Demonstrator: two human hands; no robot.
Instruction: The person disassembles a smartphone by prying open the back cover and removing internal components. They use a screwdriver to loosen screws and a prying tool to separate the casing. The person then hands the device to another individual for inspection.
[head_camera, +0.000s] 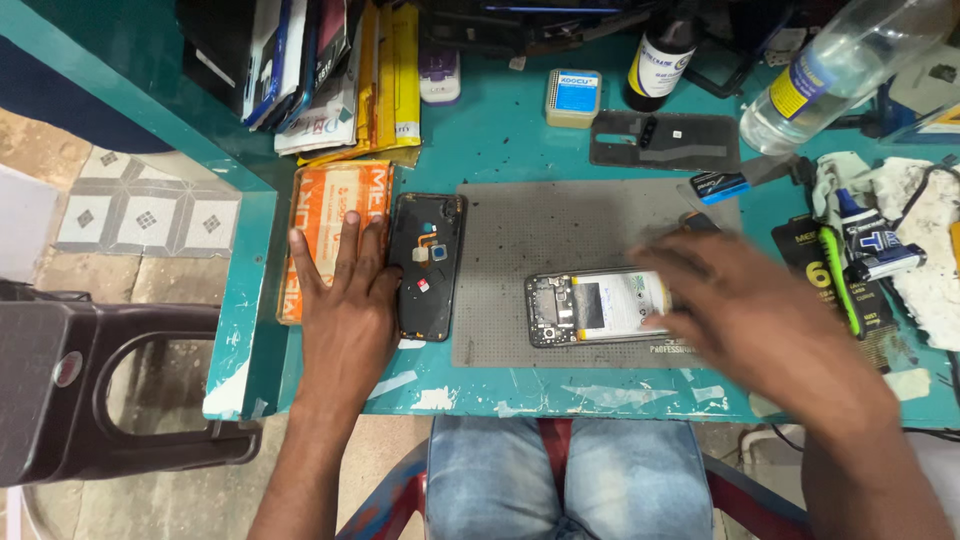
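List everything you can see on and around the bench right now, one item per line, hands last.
opened phone: 1, black frame with insides showing, on the grey mat
grey work mat: 1, centre of the bench
back cover: 1, black, left of the mat
orange box: 1, flat, left edge of the bench
dark bottle: 1, yellow label, rear
clear plastic bottle: 1, lying at rear right
glue tube: 1, blue and white, right
green-handled tool: 1, right
stacked packets: several, rear left
teal bench: 1
dark stool: 1, on the floor at left
left hand: flat, fingers spread across the orange box and the back cover
right hand: blurred, over the opened phone's right end
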